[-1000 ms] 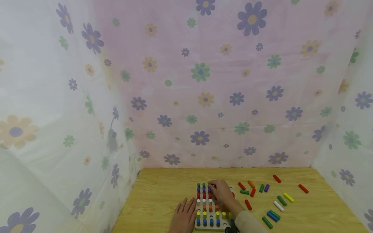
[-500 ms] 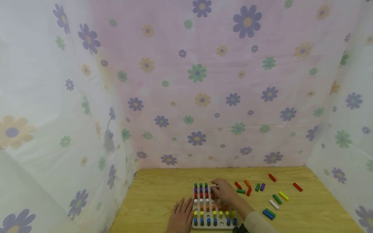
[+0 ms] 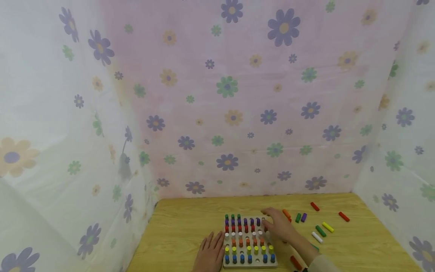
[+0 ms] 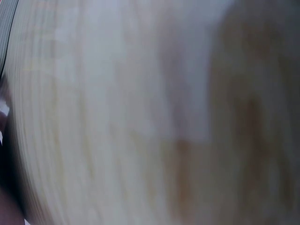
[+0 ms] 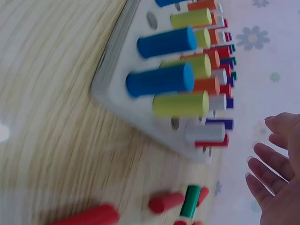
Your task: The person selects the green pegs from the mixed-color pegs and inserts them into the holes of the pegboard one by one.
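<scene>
A pale pegboard (image 3: 249,266) stands on the table with rows of coloured pegs: green at the back, then purple, red, white, orange, yellow, and blue pegs (image 5: 161,80) at the front. Several holes have no peg. My left hand (image 3: 209,252) lies flat on the table, fingertips at the board's left edge. Over the board's back right corner is my right hand (image 3: 283,228), fingers loosely spread and thumb apart. In the right wrist view nothing lies between the fingers of that hand (image 5: 279,161).
Loose pegs lie scattered right of the board, among them a yellow peg (image 3: 328,227), a white peg (image 3: 317,237), a purple peg (image 3: 304,217) and a red peg (image 3: 344,216). The right forearm covers some. Flowered sheets (image 3: 227,113) enclose the wooden table (image 3: 190,211).
My right hand has moved rightward from the green row to the board's right side. A third green peg now shows in that row. The left hand stays put; the head view has shifted slightly.
</scene>
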`<state>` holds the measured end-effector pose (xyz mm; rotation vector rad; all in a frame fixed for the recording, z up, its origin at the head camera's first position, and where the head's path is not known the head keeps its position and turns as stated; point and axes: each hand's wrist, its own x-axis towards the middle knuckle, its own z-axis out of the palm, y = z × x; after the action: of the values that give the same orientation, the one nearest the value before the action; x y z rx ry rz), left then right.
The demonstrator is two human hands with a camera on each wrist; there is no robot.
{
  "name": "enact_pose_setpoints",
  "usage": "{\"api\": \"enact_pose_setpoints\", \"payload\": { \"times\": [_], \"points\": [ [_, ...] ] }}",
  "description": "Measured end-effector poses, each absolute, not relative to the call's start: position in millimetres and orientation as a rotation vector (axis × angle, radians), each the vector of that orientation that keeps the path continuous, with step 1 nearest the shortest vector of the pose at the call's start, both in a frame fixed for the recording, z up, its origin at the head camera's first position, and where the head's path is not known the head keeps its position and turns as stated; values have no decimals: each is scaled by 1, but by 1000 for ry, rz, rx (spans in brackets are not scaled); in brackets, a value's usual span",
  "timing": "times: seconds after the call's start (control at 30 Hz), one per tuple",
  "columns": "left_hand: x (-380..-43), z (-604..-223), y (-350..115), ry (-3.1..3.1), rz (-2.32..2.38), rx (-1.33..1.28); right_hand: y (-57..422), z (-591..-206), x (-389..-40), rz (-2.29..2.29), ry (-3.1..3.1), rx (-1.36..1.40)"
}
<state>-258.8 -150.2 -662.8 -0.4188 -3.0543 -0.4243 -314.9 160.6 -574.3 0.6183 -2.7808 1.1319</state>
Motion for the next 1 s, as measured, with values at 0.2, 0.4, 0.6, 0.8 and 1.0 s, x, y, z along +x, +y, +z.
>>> {"api": "enact_pose_setpoints", "payload": {
  "times": [0.2,0.4,0.6,0.8,1.0],
  "points": [
    [-257,-664,-149,-3077,-408,-396,183,-578,-308,1099,-2812,479],
    [-258,-662,-151,-3049,-424,-428,199,-585,-307,1036,-2855,335],
    [-260,-664,-150,-3082,-423,-407,212,-598,-311,927,-2872,281],
    [-261,-668,-148,-3102,-369,-369,218,-611,-318,789,-2872,314],
    [-261,-669,-148,-3070,-327,-376,219,-615,-325,669,-2909,316]
  ]
}}
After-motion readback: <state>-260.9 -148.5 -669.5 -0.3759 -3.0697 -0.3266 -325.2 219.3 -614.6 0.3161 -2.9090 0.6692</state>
